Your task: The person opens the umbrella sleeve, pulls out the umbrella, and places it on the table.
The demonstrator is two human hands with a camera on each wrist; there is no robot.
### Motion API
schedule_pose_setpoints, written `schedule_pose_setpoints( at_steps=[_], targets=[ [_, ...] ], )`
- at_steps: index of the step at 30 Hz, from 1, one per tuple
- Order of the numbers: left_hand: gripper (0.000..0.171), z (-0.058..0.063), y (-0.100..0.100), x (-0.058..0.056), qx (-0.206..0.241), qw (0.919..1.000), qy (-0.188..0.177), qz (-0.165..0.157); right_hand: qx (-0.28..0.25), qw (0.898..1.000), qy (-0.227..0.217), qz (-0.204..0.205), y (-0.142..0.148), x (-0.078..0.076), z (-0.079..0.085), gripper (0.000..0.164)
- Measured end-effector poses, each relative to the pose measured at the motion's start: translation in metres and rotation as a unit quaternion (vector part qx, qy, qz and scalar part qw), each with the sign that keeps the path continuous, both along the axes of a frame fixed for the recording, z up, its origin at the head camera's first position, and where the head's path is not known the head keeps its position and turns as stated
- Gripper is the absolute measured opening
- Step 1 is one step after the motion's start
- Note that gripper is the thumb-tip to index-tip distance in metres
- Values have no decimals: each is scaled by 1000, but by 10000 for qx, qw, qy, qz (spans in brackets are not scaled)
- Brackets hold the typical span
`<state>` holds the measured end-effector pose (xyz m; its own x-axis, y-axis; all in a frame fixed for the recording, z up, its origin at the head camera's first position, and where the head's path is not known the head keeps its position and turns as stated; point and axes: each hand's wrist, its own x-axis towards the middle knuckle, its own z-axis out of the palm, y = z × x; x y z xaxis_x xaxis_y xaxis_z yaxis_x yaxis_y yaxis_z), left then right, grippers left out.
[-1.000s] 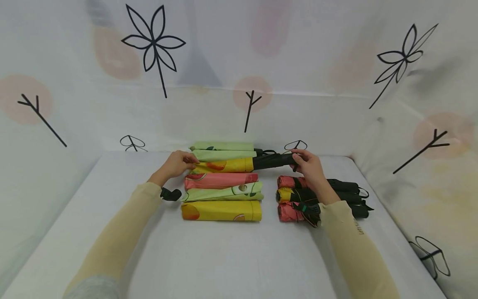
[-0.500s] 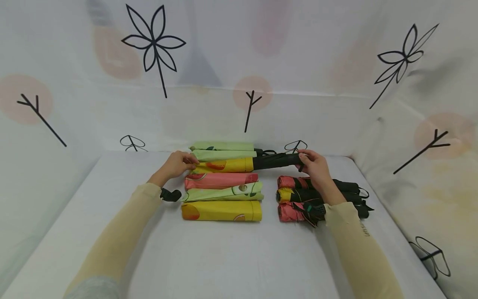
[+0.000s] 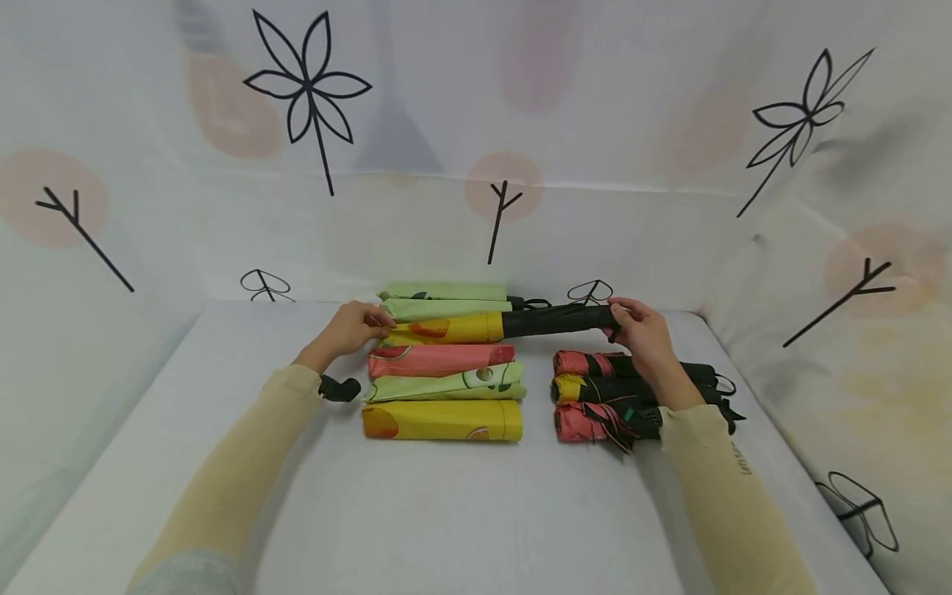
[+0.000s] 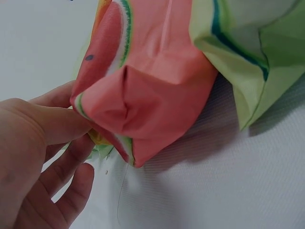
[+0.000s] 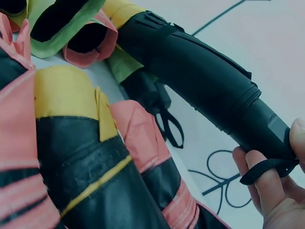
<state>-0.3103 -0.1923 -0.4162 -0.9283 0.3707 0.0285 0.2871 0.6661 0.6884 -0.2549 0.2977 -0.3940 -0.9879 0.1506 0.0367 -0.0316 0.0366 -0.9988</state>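
Note:
My left hand point(image 3: 349, 330) pinches the closed left end of a yellow fruit-print umbrella sleeve point(image 3: 461, 328) at the back of the table. Out of the sleeve's right end extends a black folded umbrella point(image 3: 558, 321), and my right hand point(image 3: 645, 343) grips its handle end. Seen from the right wrist, the fingers hold the black handle point(image 5: 267, 126), with the wrist strap point(image 5: 261, 171) across one finger. A pink watermelon sleeve point(image 4: 157, 105) hides most of what the left fingers pinch in the left wrist view.
Below lie a pink sleeve point(image 3: 439, 360), a light green one point(image 3: 449, 383) and another yellow one point(image 3: 439, 420). Two green sleeved umbrellas point(image 3: 446, 310) lie behind. On the right are three folded black umbrellas point(image 3: 617, 388) with coloured ends. A black hooked object point(image 3: 340, 388) is near the left wrist.
My right hand has moved to the right with the handle, and more of the black umbrella shows outside the yellow sleeve. The left hand has stayed in place.

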Motion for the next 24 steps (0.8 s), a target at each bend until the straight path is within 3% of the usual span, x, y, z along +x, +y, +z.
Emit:
schedule_pose_setpoints(
  at_steps=[4, 9, 16, 24],
  targets=[
    [16, 1, 0, 1, 16, 10000, -23, -35, -71, 9999, -62, -75, 5, 1, 1, 27],
    [16, 1, -1, 1, -2, 10000, -8, -47, -194, 9997, -60, -155, 10, 2, 0, 26],
    [15, 1, 0, 2, 20, 10000, 36, -10, -557, 9984, 21, -54, 18, 5, 3, 12],
    [15, 0, 0, 2, -7, 10000, 43, -7, -722, 9972, -114, -184, 27, 7, 5, 19]
  ],
)
